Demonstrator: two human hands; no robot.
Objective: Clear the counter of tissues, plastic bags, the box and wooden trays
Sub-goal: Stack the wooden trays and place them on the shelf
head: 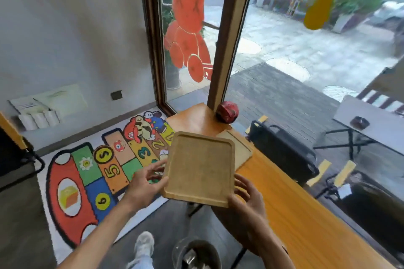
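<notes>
Wooden tray [200,169], held level above the counter's [290,209] near-left edge: left hand [145,183] grips its left rim, right hand [247,197] curls round its near-right corner. Step judged: tray removal under way. Second tray [240,148] lies flat on the counter, just beyond; probably next, needing a free hand or stacking. Red round object [227,111] at far end by window post. Cartoon number rug [91,181] on floor, left. Window [306,39] runs along the counter's right.

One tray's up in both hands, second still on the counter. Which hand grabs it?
Probably right: the right hand is on the counter side, nearer the second tray. The left hand could keep the held tray.
</notes>
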